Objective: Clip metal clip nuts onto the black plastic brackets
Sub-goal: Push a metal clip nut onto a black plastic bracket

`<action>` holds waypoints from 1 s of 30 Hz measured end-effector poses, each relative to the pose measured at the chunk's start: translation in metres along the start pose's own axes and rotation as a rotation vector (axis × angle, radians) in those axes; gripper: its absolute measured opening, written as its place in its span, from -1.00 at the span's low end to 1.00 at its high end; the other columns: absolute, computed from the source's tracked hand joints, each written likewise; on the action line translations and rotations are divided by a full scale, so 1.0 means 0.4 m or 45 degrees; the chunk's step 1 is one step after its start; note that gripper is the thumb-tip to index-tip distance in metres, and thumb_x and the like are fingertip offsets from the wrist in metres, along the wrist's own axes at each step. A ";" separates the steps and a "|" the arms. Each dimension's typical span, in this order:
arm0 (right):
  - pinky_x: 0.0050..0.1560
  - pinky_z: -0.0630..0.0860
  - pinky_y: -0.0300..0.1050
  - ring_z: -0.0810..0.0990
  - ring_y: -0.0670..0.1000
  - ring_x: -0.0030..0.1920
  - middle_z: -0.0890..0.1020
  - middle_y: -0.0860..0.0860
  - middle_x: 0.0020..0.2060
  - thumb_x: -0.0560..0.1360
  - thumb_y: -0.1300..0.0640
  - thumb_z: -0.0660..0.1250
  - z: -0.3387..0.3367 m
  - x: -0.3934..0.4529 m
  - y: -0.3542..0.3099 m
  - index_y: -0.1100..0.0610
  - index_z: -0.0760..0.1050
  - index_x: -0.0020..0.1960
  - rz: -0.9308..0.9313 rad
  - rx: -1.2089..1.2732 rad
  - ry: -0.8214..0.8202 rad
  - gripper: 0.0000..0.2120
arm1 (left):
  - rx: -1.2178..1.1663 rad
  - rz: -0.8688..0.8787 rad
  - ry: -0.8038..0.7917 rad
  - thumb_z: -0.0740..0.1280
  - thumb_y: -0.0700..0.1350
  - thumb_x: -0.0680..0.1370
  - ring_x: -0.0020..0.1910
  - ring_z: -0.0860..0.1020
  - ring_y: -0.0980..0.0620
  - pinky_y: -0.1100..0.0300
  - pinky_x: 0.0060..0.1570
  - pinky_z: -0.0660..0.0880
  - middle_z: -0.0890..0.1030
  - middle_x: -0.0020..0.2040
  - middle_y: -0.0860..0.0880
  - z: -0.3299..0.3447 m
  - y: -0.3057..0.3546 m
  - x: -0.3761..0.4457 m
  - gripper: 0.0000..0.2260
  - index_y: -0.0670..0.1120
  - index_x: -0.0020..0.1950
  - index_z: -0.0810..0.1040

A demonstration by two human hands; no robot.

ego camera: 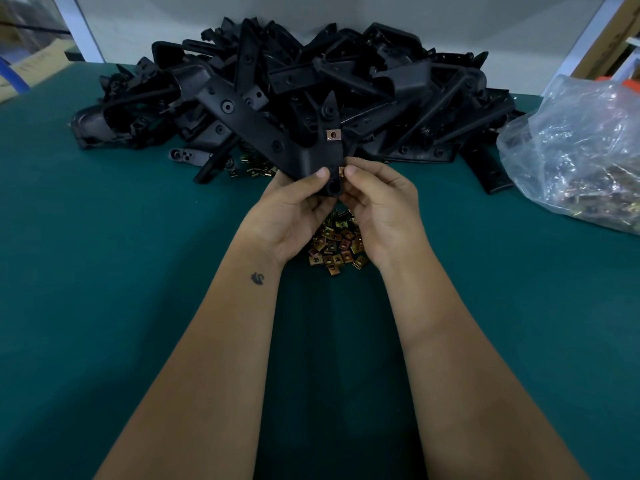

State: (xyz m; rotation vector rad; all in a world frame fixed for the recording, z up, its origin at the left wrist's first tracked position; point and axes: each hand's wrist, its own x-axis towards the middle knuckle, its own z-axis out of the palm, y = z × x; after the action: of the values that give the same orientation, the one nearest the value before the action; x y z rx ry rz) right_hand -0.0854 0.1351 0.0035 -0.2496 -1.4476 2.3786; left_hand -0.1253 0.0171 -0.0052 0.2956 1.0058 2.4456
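Two hands held one bracket (277, 140) above the bench (104, 271) middle. The left hand (294, 209) gripped its corner. The right hand (377, 209) pinched one nut (341, 172) against it. Another nut (332, 134) sat clipped on. The nut pile (336, 244) and bracket heap (311, 81) were too many to count. A bag (581, 150) was cut off at the right edge.

The person's two forearms are bare, with no sleeves, gloves, watch or rings showing. A small dark swan-shaped tattoo (257, 278) sits on the inner left forearm, just below the wrist of the left hand (294, 216). The fingers (322, 173) have short, unpainted nails.
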 end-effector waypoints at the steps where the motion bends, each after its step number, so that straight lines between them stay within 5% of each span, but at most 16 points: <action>1: -0.02 0.58 -0.13 0.62 0.02 -0.13 0.67 0.10 -0.19 0.49 0.41 0.34 -0.001 0.001 0.000 0.19 0.61 -0.14 -0.009 0.010 0.000 -0.84 | 0.019 0.003 -0.002 0.30 -0.30 0.53 0.00 0.65 0.05 0.23 0.01 0.58 0.68 0.03 -0.05 0.001 -0.001 0.000 -0.71 -0.12 0.25 0.50; 19: -0.09 0.51 -0.27 0.55 -0.13 -0.30 0.54 -0.08 -0.46 0.47 0.46 0.34 -0.012 0.002 0.010 0.16 0.47 -0.15 -0.040 -0.024 -0.035 -0.78 | 0.296 -0.039 0.060 0.31 -0.27 0.59 0.17 0.59 0.08 0.24 0.05 0.53 0.64 0.18 0.01 0.001 -0.006 -0.002 -0.60 -0.10 0.42 0.40; 24: -0.11 0.53 -0.26 0.57 -0.10 -0.27 0.56 -0.05 -0.41 0.47 0.45 0.35 0.000 -0.001 0.013 0.15 0.49 -0.14 -0.044 0.044 0.027 -0.78 | 0.246 -0.003 0.099 0.32 -0.28 0.59 0.11 0.62 0.08 0.25 -0.02 0.57 0.65 0.14 -0.01 0.005 -0.010 0.002 -0.63 -0.13 0.39 0.43; 30: -0.09 0.55 -0.27 0.63 -0.14 -0.20 0.65 -0.09 -0.28 0.49 0.28 0.41 0.031 -0.010 0.027 0.11 0.58 -0.07 -0.219 -0.267 0.258 -0.91 | 0.139 0.083 0.204 0.28 -0.26 0.63 0.03 0.67 0.05 0.21 -0.01 0.60 0.68 0.11 -0.06 0.017 -0.024 0.013 -0.69 -0.18 0.38 0.46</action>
State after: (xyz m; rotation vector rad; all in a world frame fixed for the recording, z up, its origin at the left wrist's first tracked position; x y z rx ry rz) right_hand -0.0880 0.1187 -0.0003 -0.3889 -1.5538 2.0052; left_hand -0.1241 0.0299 -0.0072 0.1723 1.2181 2.5097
